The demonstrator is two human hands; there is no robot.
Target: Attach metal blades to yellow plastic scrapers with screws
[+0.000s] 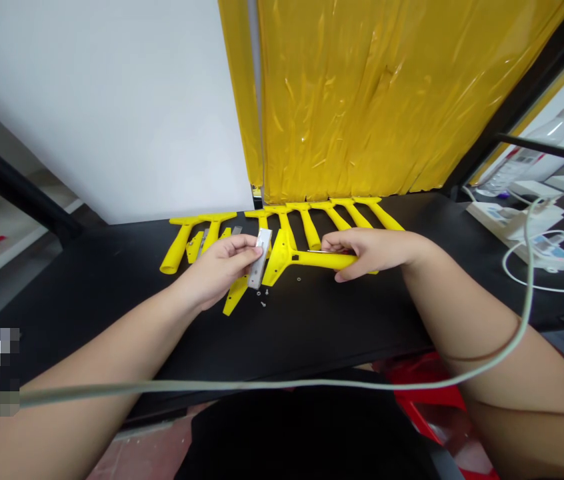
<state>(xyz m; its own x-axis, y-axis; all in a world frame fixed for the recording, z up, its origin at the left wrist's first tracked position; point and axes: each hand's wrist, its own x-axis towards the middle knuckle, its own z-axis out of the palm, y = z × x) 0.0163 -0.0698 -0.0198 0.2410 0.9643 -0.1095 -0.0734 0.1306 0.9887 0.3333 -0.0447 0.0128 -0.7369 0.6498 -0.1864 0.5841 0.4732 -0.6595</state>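
Observation:
My left hand [227,263] pinches a flat silver-grey strip [257,275] between thumb and fingers, held almost upright. Close to its right side is the wide head of a yellow T-shaped scraper handle [278,259]. My right hand [375,250] is closed around the grip of that handle, which lies sideways. A thin metal rod [316,251] shows by the right fingers; its kind is partly hidden. Below the strip lies a yellow flat plate [235,297]. Small screws [263,304] and a nut [259,293] rest on the black tabletop [312,327].
Several yellow handles [335,217] line the table's back edge, with more at the left [176,250]. A white panel [112,100] and a yellow-wrapped panel [352,100] stand behind. A pale cable [312,384] crosses in front. White devices [527,227] and a bottle [527,157] are at right.

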